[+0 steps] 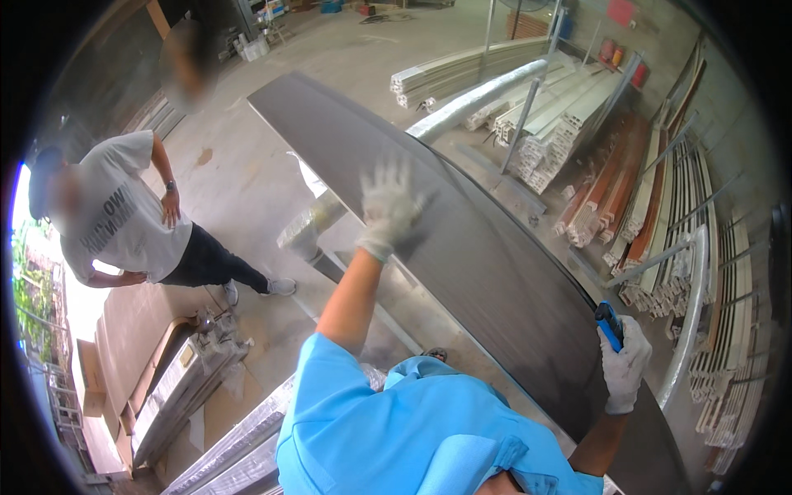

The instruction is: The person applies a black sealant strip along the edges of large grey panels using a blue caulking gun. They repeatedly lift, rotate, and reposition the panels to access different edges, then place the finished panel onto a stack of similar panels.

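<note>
A long dark grey panel (487, 264) lies slantwise in front of me, running from the far left to the near right. Over its left part is my left hand (388, 206) in a white glove, blurred, with the fingers spread; whether it touches the surface I cannot tell. My right hand (627, 365), gloved too, is closed around a blue-and-black handheld tool (609, 326) at the panel's right edge. The tool's tip points away from me, and its exact kind is unclear.
Wrapped supports (305, 227) stand under the panel. Pale profiles (553, 124) and brown profiles (610, 181) fill racks on the right. A person (132, 206) stands at the left beside a stack of boards (136, 338). Wrapped lengths (239, 445) lie near my left.
</note>
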